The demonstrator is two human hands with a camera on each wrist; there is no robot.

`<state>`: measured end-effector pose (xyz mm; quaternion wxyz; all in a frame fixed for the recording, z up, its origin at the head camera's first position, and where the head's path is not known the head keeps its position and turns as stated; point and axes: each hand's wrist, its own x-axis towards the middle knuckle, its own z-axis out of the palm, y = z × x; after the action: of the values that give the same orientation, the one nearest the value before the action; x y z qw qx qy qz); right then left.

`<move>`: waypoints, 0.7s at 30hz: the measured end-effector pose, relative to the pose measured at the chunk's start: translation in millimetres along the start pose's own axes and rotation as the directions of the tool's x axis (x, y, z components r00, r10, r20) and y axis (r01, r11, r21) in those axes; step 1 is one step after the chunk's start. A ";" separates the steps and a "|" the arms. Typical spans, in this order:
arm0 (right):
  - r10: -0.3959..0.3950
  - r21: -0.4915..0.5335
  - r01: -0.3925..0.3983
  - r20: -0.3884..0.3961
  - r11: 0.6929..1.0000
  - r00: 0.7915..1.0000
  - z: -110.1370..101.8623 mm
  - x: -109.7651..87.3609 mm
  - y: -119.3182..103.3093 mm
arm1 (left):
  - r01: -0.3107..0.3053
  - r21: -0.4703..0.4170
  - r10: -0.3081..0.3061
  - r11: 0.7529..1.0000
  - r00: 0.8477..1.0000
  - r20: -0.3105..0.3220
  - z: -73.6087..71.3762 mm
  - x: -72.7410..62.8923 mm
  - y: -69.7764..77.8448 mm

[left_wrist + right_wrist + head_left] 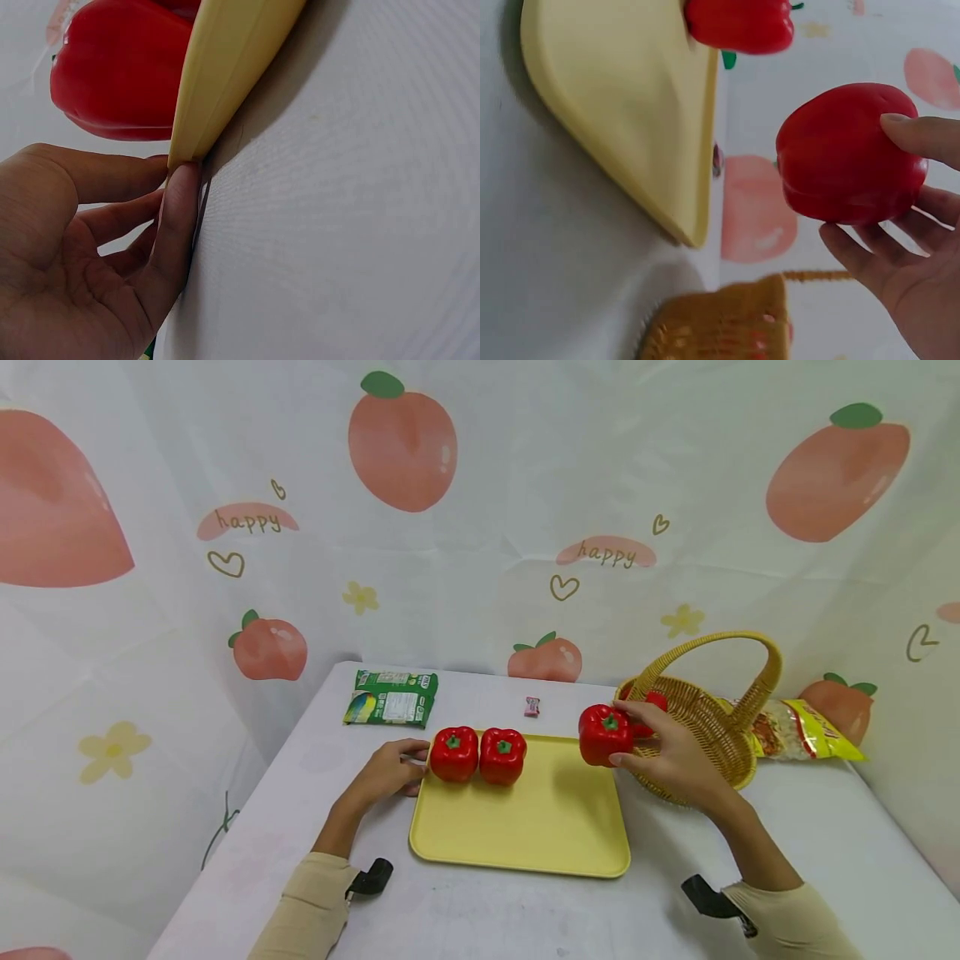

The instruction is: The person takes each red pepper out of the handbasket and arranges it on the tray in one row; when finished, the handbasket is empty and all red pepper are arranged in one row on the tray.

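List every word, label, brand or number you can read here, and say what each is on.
"happy": on the left pink patch printed on the backdrop.
"happy": on the right pink patch of that backdrop.
Green packet: print too small to read.
Small pink packet: too small to read.
Yellow-and-clear bag: lettering too blurred to read.

Wears wrinkled beige sleeves (303, 903) ending partway along the forearms (339, 828). Bears a black, blunt-ended fitting (371, 877) jutting out beside each cuff (327, 862) and leaves the hands (384, 770) bare.
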<state>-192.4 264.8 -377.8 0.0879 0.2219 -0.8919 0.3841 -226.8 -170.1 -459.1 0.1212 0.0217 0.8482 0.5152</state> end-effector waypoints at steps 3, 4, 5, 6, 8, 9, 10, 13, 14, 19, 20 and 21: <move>-0.002 0.023 0.002 0.019 1.000 1.000 9.3 4.6 -0.5 | 0.000 0.006 0.000 1.000 1.000 -0.003 0.0 0.9 -0.9; 0.002 0.030 -0.003 0.026 1.000 1.000 12.2 5.8 -1.7 | -0.001 0.008 0.001 1.000 1.000 -0.003 0.0 0.9 -1.2; 0.003 0.051 -0.004 0.032 0.999 0.999 15.0 7.0 -2.4 | -0.002 0.009 0.002 1.000 1.000 -0.004 0.0 0.9 -1.4; 0.006 0.069 -0.008 0.038 0.998 0.999 18.0 8.0 -2.7 | -0.001 0.011 0.001 1.000 1.000 -0.005 0.2 1.0 -1.6; 0.017 0.105 -0.023 0.052 0.994 0.998 23.2 9.8 -3.6 | -0.002 0.012 0.002 1.000 1.000 -0.006 0.3 1.0 -1.9; 0.021 0.119 -0.028 0.057 0.993 0.998 25.9 10.5 -4.2 | -0.003 0.012 0.003 1.000 1.000 -0.005 0.3 0.8 -1.8; 0.023 0.130 -0.030 0.059 0.991 0.998 28.3 11.2 -4.6 | -0.004 0.011 0.004 1.000 1.000 -0.005 0.2 0.9 -1.8; 0.032 0.155 -0.042 0.072 0.987 0.997 34.7 13.4 -5.3 | -0.006 0.011 0.006 1.000 1.000 -0.006 0.1 0.9 -1.7; 0.033 0.161 -0.044 0.073 0.986 0.997 36.5 14.1 -6.2 | -0.008 0.011 0.008 1.000 1.000 -0.005 0.1 1.0 -1.8; 0.041 0.194 -0.056 0.080 0.979 0.996 44.9 17.5 -9.4 | -0.008 0.013 0.009 1.000 1.000 -0.005 0.0 1.1 -2.3; 0.043 0.197 -0.058 0.080 0.979 0.996 46.5 18.0 -9.5 | -0.008 0.013 0.008 1.000 1.000 -0.006 0.0 1.0 -2.5; 0.045 0.196 -0.060 0.081 0.979 0.996 47.9 18.4 -9.5 | -0.008 0.012 0.008 1.000 1.000 -0.006 0.0 0.9 -2.5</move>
<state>-203.7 218.3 -398.7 0.0212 0.2201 -0.8575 0.4645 -227.5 -171.2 -461.5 0.1165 0.0245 0.8514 0.5107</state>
